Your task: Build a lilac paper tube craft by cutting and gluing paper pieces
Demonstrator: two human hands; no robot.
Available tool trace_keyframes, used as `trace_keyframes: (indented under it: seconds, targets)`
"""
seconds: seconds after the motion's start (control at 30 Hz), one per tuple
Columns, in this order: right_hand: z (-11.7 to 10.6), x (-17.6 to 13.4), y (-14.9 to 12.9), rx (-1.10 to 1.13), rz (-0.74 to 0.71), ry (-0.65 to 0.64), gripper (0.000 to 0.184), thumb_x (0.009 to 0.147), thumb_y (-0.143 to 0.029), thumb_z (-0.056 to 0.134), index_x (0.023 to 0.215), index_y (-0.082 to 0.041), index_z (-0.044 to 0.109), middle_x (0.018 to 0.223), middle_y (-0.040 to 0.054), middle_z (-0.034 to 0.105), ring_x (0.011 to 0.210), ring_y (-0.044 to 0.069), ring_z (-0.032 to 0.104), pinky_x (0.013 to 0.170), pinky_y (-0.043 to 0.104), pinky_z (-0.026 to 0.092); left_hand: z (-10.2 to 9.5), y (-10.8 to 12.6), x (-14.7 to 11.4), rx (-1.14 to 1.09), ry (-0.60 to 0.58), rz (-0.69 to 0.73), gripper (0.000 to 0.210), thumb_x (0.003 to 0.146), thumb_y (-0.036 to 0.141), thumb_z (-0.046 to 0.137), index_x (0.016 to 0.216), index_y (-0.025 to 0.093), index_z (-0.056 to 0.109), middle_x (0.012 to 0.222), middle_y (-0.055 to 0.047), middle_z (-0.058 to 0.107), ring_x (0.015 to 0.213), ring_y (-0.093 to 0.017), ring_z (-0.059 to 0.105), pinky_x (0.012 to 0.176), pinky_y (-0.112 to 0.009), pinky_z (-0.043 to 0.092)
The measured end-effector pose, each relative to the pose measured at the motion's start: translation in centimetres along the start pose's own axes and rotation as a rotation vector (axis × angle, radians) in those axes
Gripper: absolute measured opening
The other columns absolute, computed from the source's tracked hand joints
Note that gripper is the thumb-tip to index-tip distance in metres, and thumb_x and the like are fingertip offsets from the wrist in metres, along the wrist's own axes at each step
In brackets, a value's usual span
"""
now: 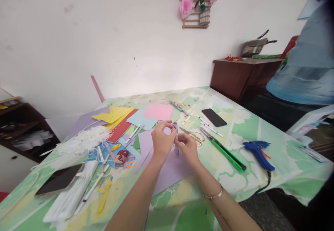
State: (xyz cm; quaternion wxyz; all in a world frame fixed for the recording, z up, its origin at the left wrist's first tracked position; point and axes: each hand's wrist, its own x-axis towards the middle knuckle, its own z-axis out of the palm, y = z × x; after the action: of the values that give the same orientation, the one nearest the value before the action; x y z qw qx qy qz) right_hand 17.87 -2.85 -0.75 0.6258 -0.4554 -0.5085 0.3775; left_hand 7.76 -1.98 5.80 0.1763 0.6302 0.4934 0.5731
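Note:
Between my two hands, above the middle of the table, is a slim piece of purple paper (177,151) that looks rolled at its top end. My left hand (162,137) pinches its upper part with thumb and forefinger curved into a ring. Lower down, the fingers of my right hand (188,147) close on the same piece from the right. Beneath lies a sheet of light purple paper (171,175). Gold-handled scissors (195,135) rest just beyond my right hand, with a green utility knife (227,153) to their right.
A blue glue gun (258,151) with a cord lies on the right. Farther back sits a black phone (214,117) near several white markers (211,128). Coloured paper sheets (122,124), tangled white cord (83,140), another phone (61,179) and a white power strip (71,194) fill the left.

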Motion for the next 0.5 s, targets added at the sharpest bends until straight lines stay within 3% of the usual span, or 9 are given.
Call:
trace_keyframes:
  seconds: [0.5]
  targets:
    - [0.11, 0.02, 0.09, -0.007, -0.003, 0.003, 0.012, 0.064, -0.027, 0.069, 0.07, -0.018, 0.065, 0.071, 0.0036, 0.068, 0.067, 0.018, 0.063, 0.068, 0.03, 0.051, -0.33, 0.04, 0.26, 0.17, 0.035, 0.192, 0.013, 0.067, 0.008, 0.056, 0.063, 0.02, 0.056, 0.091, -0.004, 0.068, 0.093, -0.02, 0.062, 0.087, -0.036, 0.045]
